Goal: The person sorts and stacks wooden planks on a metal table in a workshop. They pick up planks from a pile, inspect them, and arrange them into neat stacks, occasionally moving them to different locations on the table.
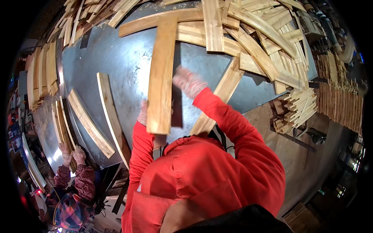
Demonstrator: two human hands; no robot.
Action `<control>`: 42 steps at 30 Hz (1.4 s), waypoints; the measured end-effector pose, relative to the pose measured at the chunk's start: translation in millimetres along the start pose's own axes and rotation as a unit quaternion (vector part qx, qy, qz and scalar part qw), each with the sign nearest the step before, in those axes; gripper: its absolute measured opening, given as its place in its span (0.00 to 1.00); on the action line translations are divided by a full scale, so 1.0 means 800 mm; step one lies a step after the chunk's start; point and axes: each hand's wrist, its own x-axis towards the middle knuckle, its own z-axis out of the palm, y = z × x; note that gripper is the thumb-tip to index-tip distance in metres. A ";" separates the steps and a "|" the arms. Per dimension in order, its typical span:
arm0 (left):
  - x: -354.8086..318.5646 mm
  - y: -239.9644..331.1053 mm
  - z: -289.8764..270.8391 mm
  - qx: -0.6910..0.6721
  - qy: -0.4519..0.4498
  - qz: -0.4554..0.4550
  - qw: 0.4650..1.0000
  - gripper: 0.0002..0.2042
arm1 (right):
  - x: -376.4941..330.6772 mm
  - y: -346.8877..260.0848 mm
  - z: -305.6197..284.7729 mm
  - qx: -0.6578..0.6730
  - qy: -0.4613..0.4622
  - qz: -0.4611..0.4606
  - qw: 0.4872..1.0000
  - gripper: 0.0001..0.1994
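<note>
A long wooden board [160,81] stands out in front of me, raised off the metal table at its near end and casting a dark shadow to its right. My left hand [143,112], in a pale knit glove, grips the board's left edge near that end; part of the hand is hidden behind the wood. Just right of the board, apart from it, my right hand [189,82] is smeared by motion, so its fingers cannot be made out. Behind the right forearm, another board [229,79] lies aslant on the table.
The metal table [128,58] carries a heap of boards [268,42] at the far right and loose boards [112,112] at the left. Stacked slats [299,106] stand at the right. At lower left, a co-worker's gloved hands [74,156] hold narrow wooden strips [61,120].
</note>
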 end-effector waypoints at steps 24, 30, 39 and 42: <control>0.130 -0.158 0.051 0.163 0.385 0.003 0.908 0.34 | -0.178 0.102 -0.481 -0.658 0.106 0.268 0.696 0.56; 0.100 -0.153 -0.100 0.438 0.363 0.079 0.819 0.21 | -0.185 0.144 -0.487 -0.608 0.066 0.214 0.762 0.40; 0.094 -0.228 -0.063 0.249 0.304 0.166 0.904 0.25 | -0.173 0.039 -0.196 -0.355 -0.035 0.019 0.934 0.52; 0.115 -0.235 -0.026 0.101 0.188 0.191 0.958 0.23 | -0.117 -0.016 -0.130 -0.269 -0.176 0.113 0.940 0.49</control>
